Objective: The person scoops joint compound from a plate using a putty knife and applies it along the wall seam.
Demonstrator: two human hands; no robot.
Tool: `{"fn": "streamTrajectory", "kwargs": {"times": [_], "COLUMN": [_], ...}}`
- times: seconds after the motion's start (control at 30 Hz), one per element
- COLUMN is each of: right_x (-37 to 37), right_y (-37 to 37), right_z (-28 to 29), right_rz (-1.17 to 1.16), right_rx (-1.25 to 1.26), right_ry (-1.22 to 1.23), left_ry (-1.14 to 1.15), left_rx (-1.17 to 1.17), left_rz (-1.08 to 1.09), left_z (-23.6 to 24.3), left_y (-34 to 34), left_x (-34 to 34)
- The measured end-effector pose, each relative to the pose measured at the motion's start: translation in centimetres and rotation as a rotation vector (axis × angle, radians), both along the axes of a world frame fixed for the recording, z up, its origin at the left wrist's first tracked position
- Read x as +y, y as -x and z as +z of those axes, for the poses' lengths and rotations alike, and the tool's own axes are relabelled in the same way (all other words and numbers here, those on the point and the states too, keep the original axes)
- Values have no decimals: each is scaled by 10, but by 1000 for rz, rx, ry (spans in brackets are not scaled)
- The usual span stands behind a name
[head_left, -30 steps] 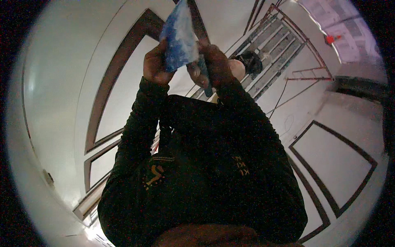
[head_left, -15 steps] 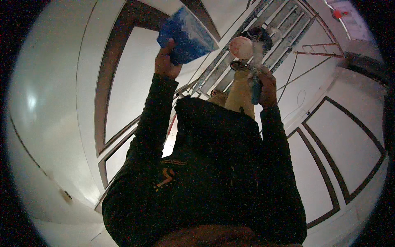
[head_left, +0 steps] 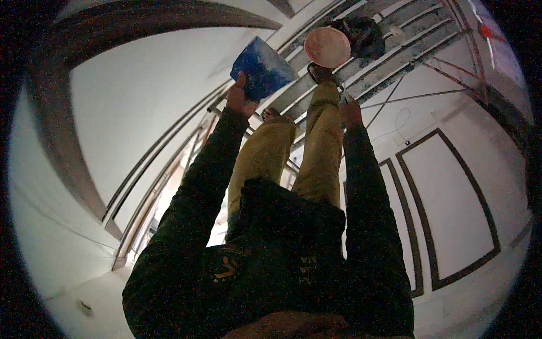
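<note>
My left hand (head_left: 243, 99) grips a blue, smeared square board (head_left: 261, 68) by its lower left part, above my left leg in tan trousers (head_left: 259, 152). My right hand (head_left: 351, 110) is closed beside my right leg, on a scraper-like hand tool (head_left: 345, 99) that is small and hard to make out here. A round pinkish container (head_left: 326, 46) sits just beyond my right foot, next to a dark bucket or bag (head_left: 364, 39) on the slatted platform.
The slatted metal scaffold platform (head_left: 412, 40) has rails and braces (head_left: 457, 89) at the right. White walls with brown panel trim (head_left: 432, 209) surround it. A thin cable loop (head_left: 402, 116) is at the right, a red object (head_left: 485, 33) at the upper right edge.
My hands have moved apart from being together with board and tool. My right hand moved right and now is partly behind its sleeve. The view has shifted, showing more of my legs and feet.
</note>
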State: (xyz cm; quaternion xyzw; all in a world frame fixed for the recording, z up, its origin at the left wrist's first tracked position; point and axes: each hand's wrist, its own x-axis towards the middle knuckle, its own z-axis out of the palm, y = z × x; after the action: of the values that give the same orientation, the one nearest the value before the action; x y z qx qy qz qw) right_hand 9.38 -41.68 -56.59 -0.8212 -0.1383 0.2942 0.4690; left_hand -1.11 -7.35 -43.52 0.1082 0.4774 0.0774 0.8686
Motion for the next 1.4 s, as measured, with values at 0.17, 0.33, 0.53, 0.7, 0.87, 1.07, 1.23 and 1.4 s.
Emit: {"fn": "streamTrajectory", "kwargs": {"times": [0.17,0.33,0.53,0.7,0.87,1.07,1.23,1.4], "right_x": [4,43,87,48,70,91,76,71], "right_y": [-35,-91,-123,-137,-134,-141,-162,-151], "right_z": [-79,-152,-151,-164,-161,-162,-180,-195], "right_rz": [370,854,808,431,471,495,745,591], "right_rx": [-443,-865,-718,-249,-409,-449,-646,-712], "right_ry": [332,472,508,651,704,725,855,633], "left_ry": [44,-106,-278,-240,-190,-140,-85,-29], "left_rx": [21,61,84,120,112,91,55,56], "left_rz": [23,-14,-112,-220,-209,-203,-195,-176], "left_z": [-101,-212,-301,-334,-370,-396,-408,-418], "left_y": [-33,-72,-104,-143,-128,-115,-119,-108], "left_x": [-12,5,-14,-61,-60,-58,-66,-73]}}
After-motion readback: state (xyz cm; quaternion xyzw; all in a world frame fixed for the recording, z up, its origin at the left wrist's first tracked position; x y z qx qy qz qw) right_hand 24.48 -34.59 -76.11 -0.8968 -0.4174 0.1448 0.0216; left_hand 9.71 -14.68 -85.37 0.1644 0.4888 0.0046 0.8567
